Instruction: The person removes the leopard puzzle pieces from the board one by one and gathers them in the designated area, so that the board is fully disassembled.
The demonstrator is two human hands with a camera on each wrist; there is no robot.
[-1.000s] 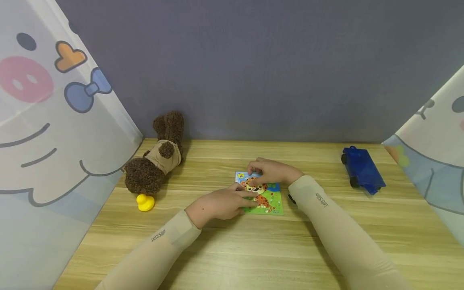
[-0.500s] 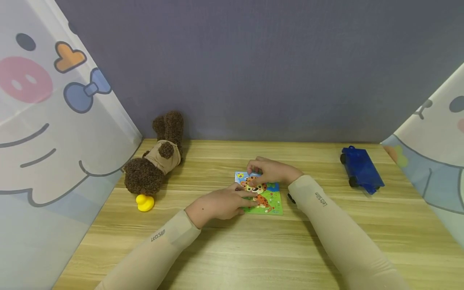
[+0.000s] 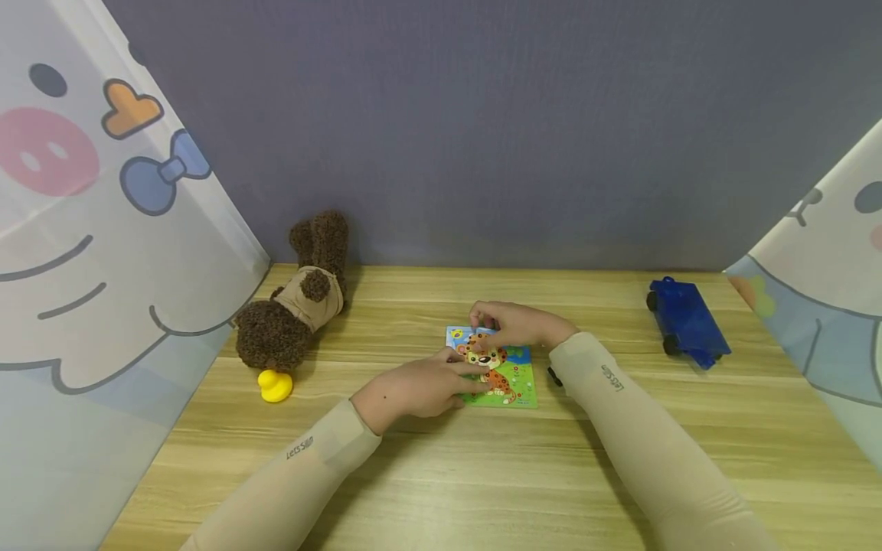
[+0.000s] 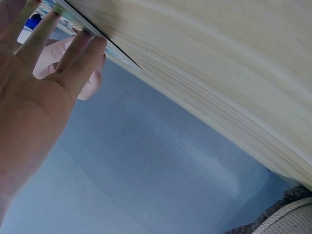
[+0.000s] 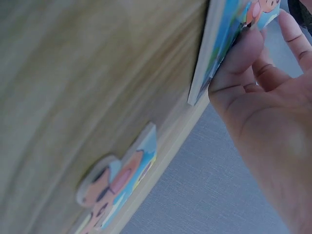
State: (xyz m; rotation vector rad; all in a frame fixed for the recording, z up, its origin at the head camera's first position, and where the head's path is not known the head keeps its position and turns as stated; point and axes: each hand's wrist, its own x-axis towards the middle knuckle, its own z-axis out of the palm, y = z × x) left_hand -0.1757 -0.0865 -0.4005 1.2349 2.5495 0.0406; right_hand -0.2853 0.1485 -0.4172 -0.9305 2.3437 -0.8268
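A square jigsaw board (image 3: 521,389) with a spotted leopard cub on green grass lies on the table. My left hand (image 3: 416,386) rests over its left side, fingers stretched out across the picture and covering part of it. Over the top edge my right hand (image 3: 520,325) pinches a puzzle piece (image 5: 267,9) between thumb and fingers; the right wrist view shows that piece tilted, printed in orange and blue. Another loose puzzle piece (image 5: 129,180) with orange and blue print lies on the wood beside the board, hidden by the right arm in the head view.
A brown plush toy (image 3: 276,333) in a beige top lies at the back left, with a yellow rubber duck (image 3: 276,386) by it. At the far right stands a blue toy cart (image 3: 689,321) with black wheels. A grey panel (image 3: 482,138) borders the table's back.
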